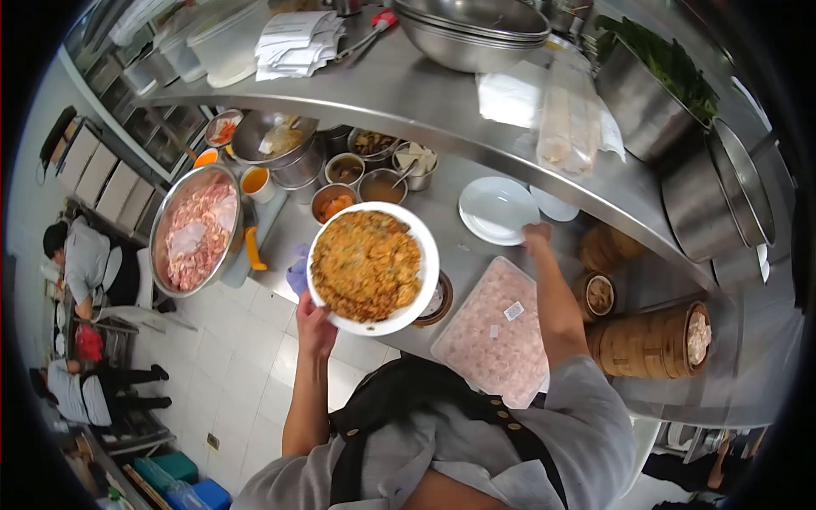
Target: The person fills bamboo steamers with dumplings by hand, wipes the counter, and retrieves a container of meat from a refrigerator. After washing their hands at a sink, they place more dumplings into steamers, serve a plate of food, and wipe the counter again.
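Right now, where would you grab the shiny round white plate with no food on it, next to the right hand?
I'd pinch the round white plate by its near right edge, coming from the right. It lies flat, so its thin rim looks like the easiest grip, and the right hand is right there.

- Single wide, round-edged view from the wearer's head, facing forward and steeply down.
- Near the lens: the wearer's black apron point(408, 391), at the bottom.
- Arm's reach: left hand point(314, 327), right hand point(537, 231) and desk point(446, 200), mid-view.
- Steel shelf point(374, 104) crosses the top; tiled floor point(225, 340) lies farther off, left.
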`<state>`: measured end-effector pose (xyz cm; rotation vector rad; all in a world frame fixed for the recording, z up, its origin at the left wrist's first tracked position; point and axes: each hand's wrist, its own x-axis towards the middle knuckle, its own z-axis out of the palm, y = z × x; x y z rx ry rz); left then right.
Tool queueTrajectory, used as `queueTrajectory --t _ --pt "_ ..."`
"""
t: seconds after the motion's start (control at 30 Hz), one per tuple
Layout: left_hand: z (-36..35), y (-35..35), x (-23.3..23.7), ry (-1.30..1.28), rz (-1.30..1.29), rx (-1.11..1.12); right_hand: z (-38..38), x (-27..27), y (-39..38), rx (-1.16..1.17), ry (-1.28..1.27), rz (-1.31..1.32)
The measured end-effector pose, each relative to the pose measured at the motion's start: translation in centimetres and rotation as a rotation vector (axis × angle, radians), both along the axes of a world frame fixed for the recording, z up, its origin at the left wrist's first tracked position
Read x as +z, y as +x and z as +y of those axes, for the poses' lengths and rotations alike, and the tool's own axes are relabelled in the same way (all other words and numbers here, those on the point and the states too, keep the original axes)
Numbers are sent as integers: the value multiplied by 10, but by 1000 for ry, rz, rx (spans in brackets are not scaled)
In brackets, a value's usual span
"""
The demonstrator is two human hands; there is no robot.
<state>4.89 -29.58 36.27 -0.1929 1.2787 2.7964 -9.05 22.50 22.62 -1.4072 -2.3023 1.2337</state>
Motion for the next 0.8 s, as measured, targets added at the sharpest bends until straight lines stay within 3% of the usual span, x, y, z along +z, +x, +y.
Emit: queueTrajectory --t 0.07,0.1,0.13,0.17,0.2,0.27,0.33,0.4,0.43,0.47,0.5,0.53,0.57,0.63,0.67,0.7,0.8 --pt "-17 33 8 -39 -56 80 -12 -42 -32 -42 -31 -29" --pt "-24 44 5 -43 -60 117 -4 -50 -36 377 194 -286" --pt "-34 61 0 -48 -72 163 4 -57 -39 849 756 -606" --pt "-49 86 -5 -60 -88 240 12 -66 -41 1127 1210 -624" --pt "-62 103 -19 -55 -92 313 16 -104 -67 518 654 -165" --pt "-78 137 -22 -32 -91 433 -124 53 -40 333 624 -97" --pt "-48 129 -32 -37 -120 510 -170 66 -53 730 274 327" --pt "-33 135 -45 -64 -176 669 -278 82 -37 1168 50 493" --pt "-27 139 -50 -88 -197 733 -314 44 -49 1413 59 701" --pt "-22 142 -53 -98 -176 786 -349 24 -59 1547 11 666" --pt "-18 141 -62 -108 -149 819 -373 5 -75 1704 336 474" --pt "-17 147 -72 -156 -151 833 -392 19 -72 1530 461 139" --pt "-13 144 -68 -191 -161 894 -405 -17 -89 1499 457 -30" --pt "-25 164 -113 -208 -161 895 -405 -90 -107 1310 729 250" --pt "-34 175 -138 -140 -69 879 -396 -96 -123 1379 667 78" --pt "-29 160 -135 -155 -135 901 -379 -105 -128 1201 771 342" --pt "-79 180 -171 -243 -219 862 -344 -111 -139 1087 759 251"
